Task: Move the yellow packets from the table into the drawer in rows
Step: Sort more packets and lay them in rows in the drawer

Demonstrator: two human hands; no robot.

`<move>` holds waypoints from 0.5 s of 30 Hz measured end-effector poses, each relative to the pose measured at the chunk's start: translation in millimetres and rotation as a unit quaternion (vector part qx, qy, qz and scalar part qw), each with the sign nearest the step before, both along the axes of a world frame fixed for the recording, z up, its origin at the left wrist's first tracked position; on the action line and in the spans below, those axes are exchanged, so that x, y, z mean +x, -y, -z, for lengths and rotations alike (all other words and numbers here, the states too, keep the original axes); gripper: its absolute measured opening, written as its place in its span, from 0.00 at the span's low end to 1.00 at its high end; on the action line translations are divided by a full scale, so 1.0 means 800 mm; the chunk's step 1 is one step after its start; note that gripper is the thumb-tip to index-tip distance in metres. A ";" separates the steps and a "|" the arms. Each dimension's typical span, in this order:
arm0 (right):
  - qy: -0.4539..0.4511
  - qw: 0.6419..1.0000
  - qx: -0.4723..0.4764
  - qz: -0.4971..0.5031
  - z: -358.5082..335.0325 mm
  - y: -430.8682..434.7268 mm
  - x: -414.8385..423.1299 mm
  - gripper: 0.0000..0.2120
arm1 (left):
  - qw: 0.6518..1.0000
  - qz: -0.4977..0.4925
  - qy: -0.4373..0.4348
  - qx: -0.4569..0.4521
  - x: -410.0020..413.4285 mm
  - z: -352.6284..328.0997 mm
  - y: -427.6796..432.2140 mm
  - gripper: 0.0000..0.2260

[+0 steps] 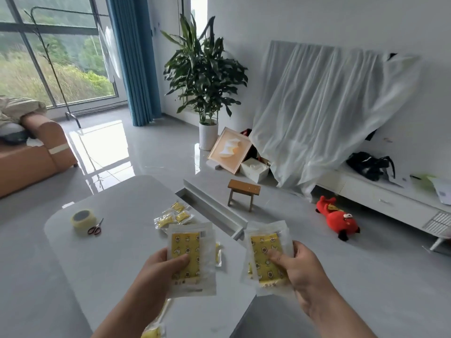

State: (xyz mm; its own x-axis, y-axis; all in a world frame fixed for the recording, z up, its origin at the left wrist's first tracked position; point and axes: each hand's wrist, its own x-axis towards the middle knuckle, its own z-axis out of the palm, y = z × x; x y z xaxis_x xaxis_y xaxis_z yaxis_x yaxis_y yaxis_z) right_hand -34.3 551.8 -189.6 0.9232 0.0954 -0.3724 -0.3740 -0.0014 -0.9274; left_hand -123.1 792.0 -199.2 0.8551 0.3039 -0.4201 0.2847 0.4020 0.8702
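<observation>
- Head view: left hand (168, 262) pinches a small stack of yellow packets (188, 240), thumb on the top face, above the bench (109, 211).
- Opposite side: right hand (300, 267) grips a second stack (262, 242), thumb across its front, just past the bench's right edge. Hands are apart.
- Open drawer (210, 203) stands pulled out at the bench's far right side. Its inside is mostly hidden from this angle, so I cannot tell whether anything lies in it.
- More loose packets (174, 215) lie on the bench near the drawer. The tape roll (81, 219) and scissors (95, 227) sit to the left, well apart.
- Step, as judged: carrying. Both stacks are lifted, neither placed.
- Next move calls for bringing the stacks over the drawer and laying them flat, side by side, edges aligned. The glossy sleeves may slide and fan out.
</observation>
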 end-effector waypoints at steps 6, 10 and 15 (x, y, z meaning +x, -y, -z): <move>0.008 1.000 0.024 0.014 -0.016 0.092 -0.002 0.11 | 1.000 -0.010 0.007 0.022 -0.002 -0.015 0.080 0.06; 0.016 1.000 0.027 -0.003 -0.033 0.164 -0.002 0.09 | 0.999 -0.033 0.008 0.037 -0.006 -0.021 0.140 0.07; 0.018 0.999 0.033 -0.018 -0.043 0.250 0.006 0.08 | 0.998 -0.049 0.012 0.031 -0.003 -0.020 0.215 0.06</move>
State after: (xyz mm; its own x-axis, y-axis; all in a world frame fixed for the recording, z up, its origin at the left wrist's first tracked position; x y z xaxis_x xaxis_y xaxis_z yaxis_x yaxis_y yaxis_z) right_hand -29.2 351.8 -155.3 0.9315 0.1521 -0.3304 -0.3409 0.0478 -0.9389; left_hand -125.2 619.9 -183.1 0.8293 0.4111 -0.3784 0.2258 0.3729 0.9000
